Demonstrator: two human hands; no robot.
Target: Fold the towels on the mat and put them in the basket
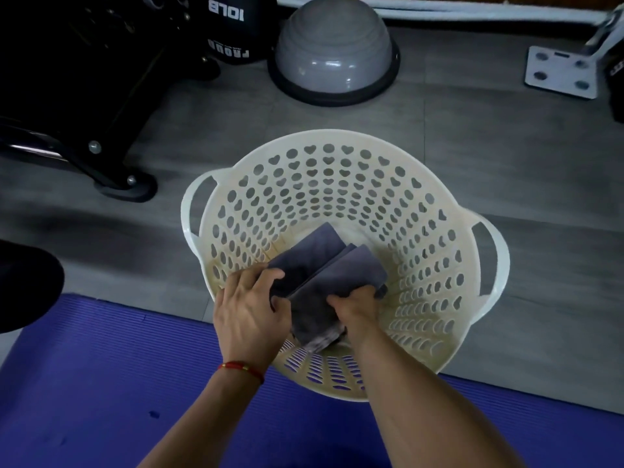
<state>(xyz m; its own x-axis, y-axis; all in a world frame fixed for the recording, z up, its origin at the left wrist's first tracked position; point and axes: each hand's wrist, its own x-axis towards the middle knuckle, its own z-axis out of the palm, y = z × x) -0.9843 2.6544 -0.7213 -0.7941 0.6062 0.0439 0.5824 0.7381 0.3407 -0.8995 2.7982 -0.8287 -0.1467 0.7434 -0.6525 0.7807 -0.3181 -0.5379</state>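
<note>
Holding: we grip one folded grey towel [324, 275] with both hands, inside the mouth of the white basket [439, 211].
Left hand [250, 305]: our fingers curl over the towel's left edge, thumb on the near side; a red string bracelet [241, 368] sits on that wrist.
Right hand [356, 307]: we clamp the towel's near right corner, fingers wrapped under the cloth, so we see only the knuckles and thumb.
Towel: folded into a thick pad with layered edges showing along the middle; it tilts, far end lower, and seems to hang just above the basket floor, though we cannot tell whether it touches.
Basket: round, perforated with heart and oval holes, a handle on each side; its near wall overlaps the far edge of the purple mat [101, 383].
Mat: ribbed, spread under our forearms on the grey floor [472, 136].
Beyond the basket: a grey half-dome balance trainer [334, 45], a black bag marked 10LB [229, 25] and a black machine's frame [84, 96] at far left.
</note>
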